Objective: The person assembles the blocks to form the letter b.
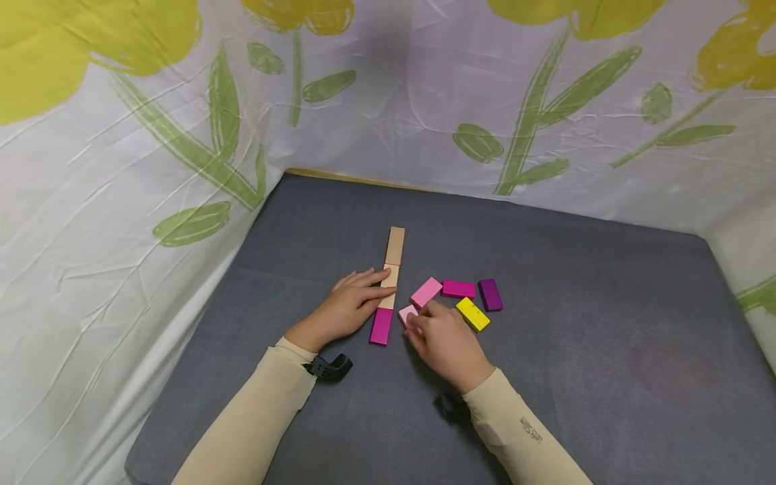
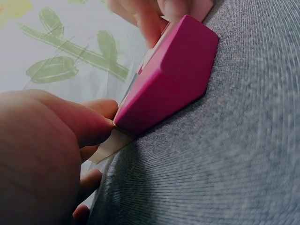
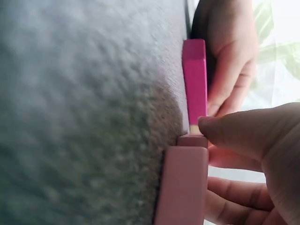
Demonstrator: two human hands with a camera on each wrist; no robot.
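A straight row on the grey table holds two plain wooden blocks [image 1: 395,246] and a magenta block [image 1: 380,327] at the near end. My left hand [image 1: 348,304] lies over the nearer wooden block with its fingers extended. In the left wrist view its thumb touches the row where wood meets magenta [image 2: 166,79]. Right of the row, my right hand [image 1: 450,342] pinches a light pink block [image 1: 407,314] between thumb and fingers; the fingers partly hide it. A deeper pink block [image 1: 426,291] lies just beyond those fingers.
Right of the row lie a second magenta block [image 1: 459,289], a purple block [image 1: 490,295] and a yellow block [image 1: 473,314], close to my right hand. A white cloth [image 1: 424,135] with painted flowers hangs behind the table [image 1: 582,283] and at its sides.
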